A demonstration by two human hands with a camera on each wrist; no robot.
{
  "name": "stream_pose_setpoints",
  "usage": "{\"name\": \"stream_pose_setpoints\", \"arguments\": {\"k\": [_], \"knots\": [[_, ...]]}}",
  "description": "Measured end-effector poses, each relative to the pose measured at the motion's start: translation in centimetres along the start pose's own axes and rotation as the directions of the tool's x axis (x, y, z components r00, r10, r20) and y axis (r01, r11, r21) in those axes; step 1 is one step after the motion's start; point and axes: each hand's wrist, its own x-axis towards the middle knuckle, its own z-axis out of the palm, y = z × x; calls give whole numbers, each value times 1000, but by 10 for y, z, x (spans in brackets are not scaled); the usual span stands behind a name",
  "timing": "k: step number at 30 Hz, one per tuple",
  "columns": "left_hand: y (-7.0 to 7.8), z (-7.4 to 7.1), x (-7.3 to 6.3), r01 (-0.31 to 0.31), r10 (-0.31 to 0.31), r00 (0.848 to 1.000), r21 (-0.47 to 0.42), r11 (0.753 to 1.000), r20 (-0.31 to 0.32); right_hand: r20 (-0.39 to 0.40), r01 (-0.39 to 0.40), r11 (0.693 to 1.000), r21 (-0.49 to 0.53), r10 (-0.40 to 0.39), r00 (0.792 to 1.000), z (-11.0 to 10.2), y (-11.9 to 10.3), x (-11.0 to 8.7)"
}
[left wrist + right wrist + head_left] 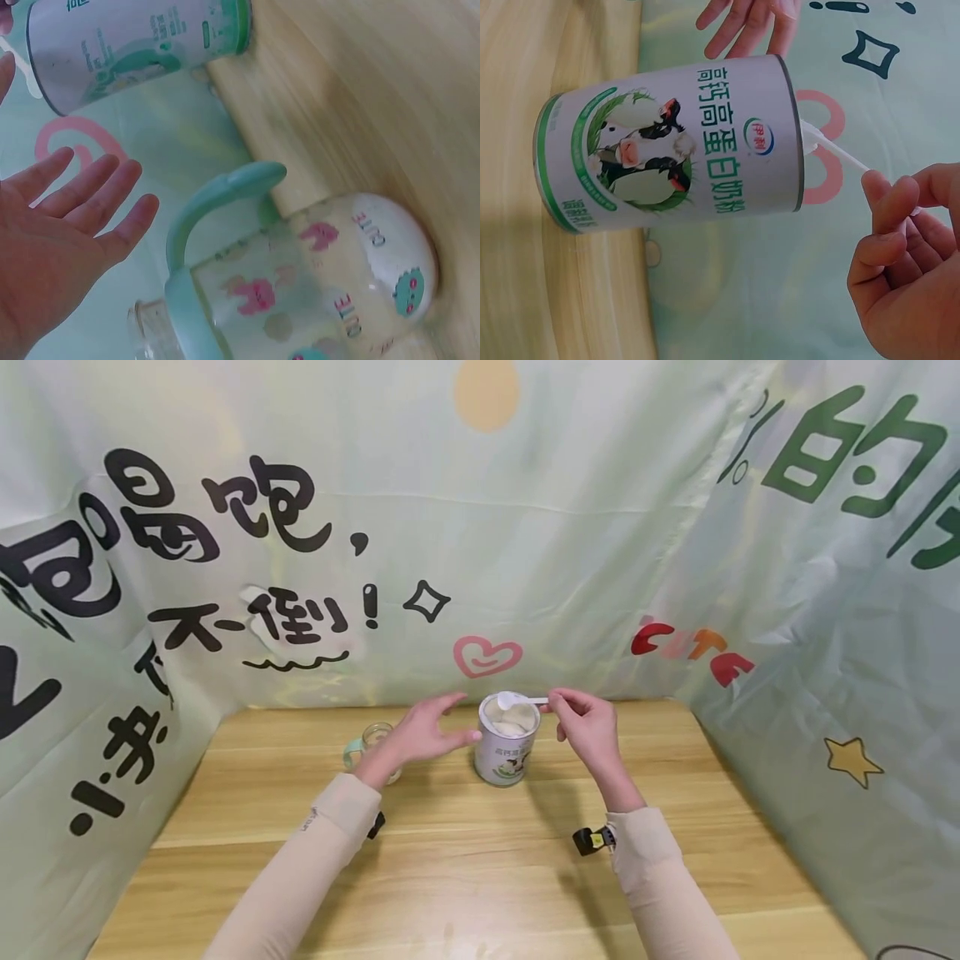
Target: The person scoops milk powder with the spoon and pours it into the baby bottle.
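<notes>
An open milk powder can [501, 760] with a cow on its label [637, 154] stands upright on the table. Pale powder [513, 722] shows inside its mouth. My right hand [591, 731] pinches the handle of a white scoop [512, 700] between thumb and fingers; the scoop's bowl is at the can's opening. On the can's other side my left hand [426, 733] is spread, holding nothing, its thumb close to the can. A clear baby bottle [262, 292] with a mint green handle [217, 199] stands left of the can, partly hidden by my left wrist in the head view.
The wooden table [450, 877] runs up to a printed fabric backdrop [570, 585] behind the can, and fabric also hangs along both sides. A dark wrist camera [592, 840] sits by my right cuff.
</notes>
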Motion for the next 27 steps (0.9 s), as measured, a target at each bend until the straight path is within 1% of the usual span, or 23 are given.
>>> {"name": "stream_pose_setpoints", "arguments": {"k": [6, 13, 21, 24, 27], "knots": [[2, 10, 6, -21, 21, 1000, 1, 1000, 11, -9, -12, 1000, -20, 12, 1000, -4, 6, -2], [5, 17, 13, -48, 48, 999, 17, 999, 13, -11, -14, 999, -30, 13, 1000, -7, 12, -1], [8, 25, 18, -63, 62, 998, 27, 998, 18, -6, -20, 998, -53, 20, 1000, -7, 14, -2], [10, 27, 19, -70, 69, 997, 26, 997, 20, 7, -15, 998, -68, 15, 1000, -6, 13, -2], [13, 28, 19, -60, 59, 998, 22, 998, 22, 28, -7, 995, -102, 10, 1000, -4, 14, -2]]}}
